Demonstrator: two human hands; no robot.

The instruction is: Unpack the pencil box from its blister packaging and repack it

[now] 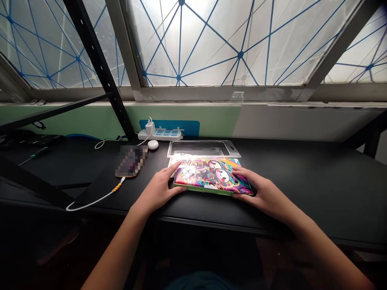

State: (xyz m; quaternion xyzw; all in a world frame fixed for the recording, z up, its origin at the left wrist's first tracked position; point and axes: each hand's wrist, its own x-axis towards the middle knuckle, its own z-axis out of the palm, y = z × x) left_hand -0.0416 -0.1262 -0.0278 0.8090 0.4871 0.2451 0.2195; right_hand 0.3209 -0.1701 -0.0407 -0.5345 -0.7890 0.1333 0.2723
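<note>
Between my two hands is a flat, colourful box [208, 177] with a bright cartoon print on top and a green front edge. My left hand [165, 185] grips its left end, the thumb along the front edge and the fingers at the far side. On the right end, my right hand [255, 187] has fingers over the printed top and the thumb by the front edge. Just behind the box lies a clear plastic package [202, 149] with a hang tab. Some printed material beneath or behind the box is partly hidden.
A phone [131, 161] with a white cable [96, 206] lies left on the black desk [308, 181]. Behind it are a small white round case [152, 145] and a power strip [160, 134] with a charger. A black metal post [99, 68] rises at left, before the window.
</note>
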